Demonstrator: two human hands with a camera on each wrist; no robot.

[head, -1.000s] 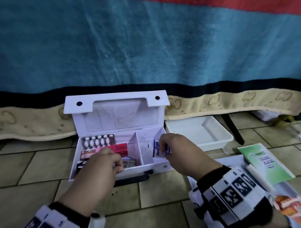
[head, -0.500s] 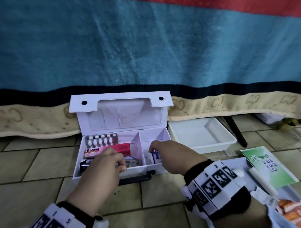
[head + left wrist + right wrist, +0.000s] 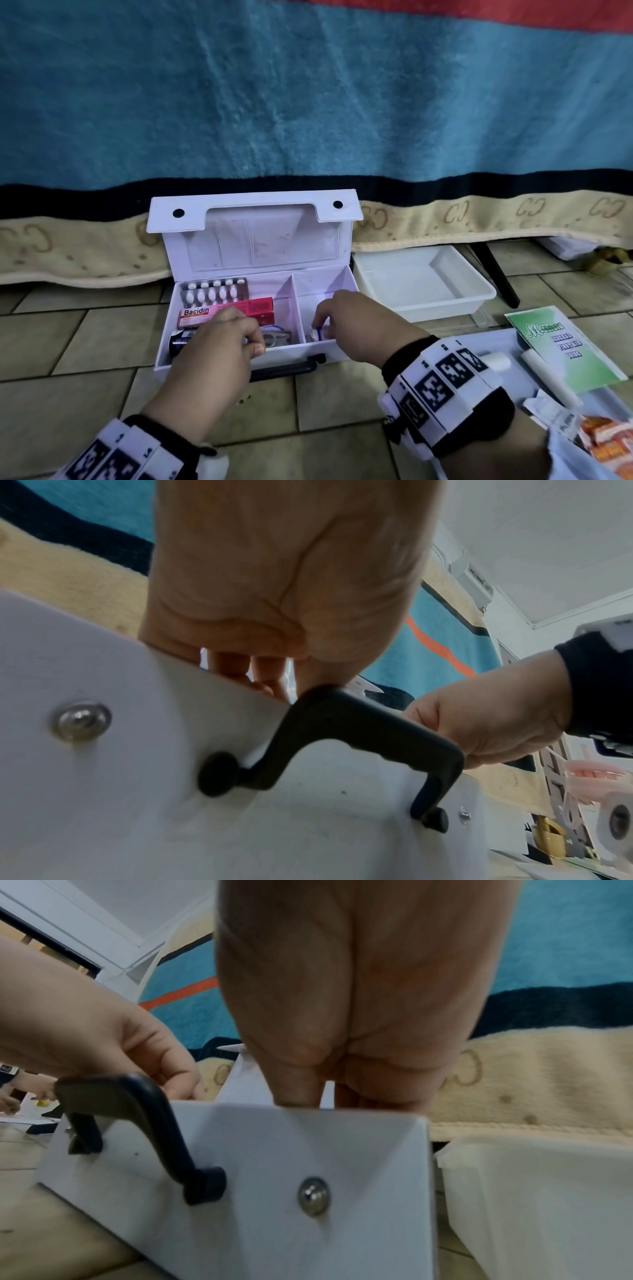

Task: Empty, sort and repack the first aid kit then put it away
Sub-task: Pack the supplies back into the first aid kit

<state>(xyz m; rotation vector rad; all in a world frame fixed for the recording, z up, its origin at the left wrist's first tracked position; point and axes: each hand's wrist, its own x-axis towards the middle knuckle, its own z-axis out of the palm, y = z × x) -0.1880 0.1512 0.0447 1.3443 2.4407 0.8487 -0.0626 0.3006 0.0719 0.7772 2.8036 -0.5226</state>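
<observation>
Basically the open first aid kit (image 3: 253, 301) sits on floor tiles, right hand (image 3: 356, 325) pinching a small white-blue packet (image 3: 318, 334) now lowered into its right compartment from above the rim, could wedge against the divider; left hand (image 3: 222, 346) curled at its front edge, grip unclear.

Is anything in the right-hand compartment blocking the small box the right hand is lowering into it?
Nothing visible does. The right hand holds the small blue-and-white box low inside the right compartment of the first aid kit, whose visible walls are bare. The compartment's floor under the hand is hidden.
</observation>
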